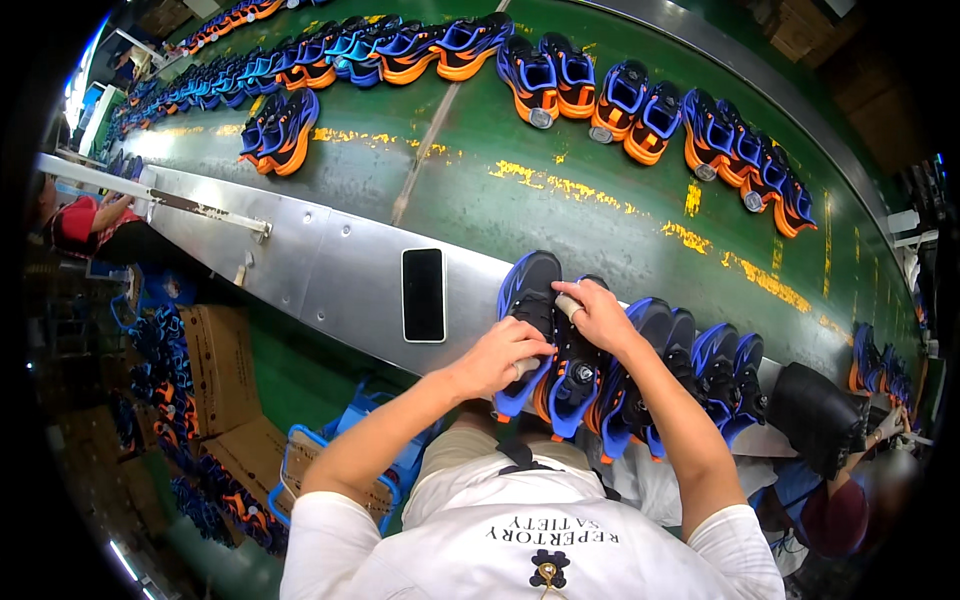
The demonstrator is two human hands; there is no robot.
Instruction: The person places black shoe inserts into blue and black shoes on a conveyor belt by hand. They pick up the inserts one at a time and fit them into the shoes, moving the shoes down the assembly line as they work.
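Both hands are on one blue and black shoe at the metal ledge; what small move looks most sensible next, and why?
Probably steady the shoe with the left hand while the right hand finishes pressing at its collar. Both hands already clasp it, and it stands first in the row of shoes on the ledge.

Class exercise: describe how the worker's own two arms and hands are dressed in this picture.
Both forearms are bare, with short white T-shirt sleeves at the shoulders. The left hand wears no glove. The right hand has a pale wrap or tape around one finger.
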